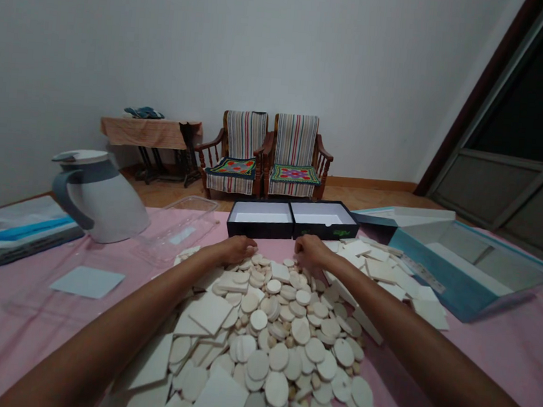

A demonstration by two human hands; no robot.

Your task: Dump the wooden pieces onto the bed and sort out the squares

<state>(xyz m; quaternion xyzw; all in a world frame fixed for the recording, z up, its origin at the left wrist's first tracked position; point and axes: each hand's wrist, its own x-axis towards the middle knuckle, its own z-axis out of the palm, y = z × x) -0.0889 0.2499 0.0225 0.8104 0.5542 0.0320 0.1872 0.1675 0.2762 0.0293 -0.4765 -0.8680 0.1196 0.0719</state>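
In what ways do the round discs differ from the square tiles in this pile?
The round discs are circular and smaller; the square tiles are straight-edged and larger. The discs heap in the middle; the tiles lie mostly to the left and right of them. Both are flat and pale cream.

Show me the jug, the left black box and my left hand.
jug (111, 206), head view, its body
left black box (257, 230), head view, front wall
left hand (237, 249), head view, its back
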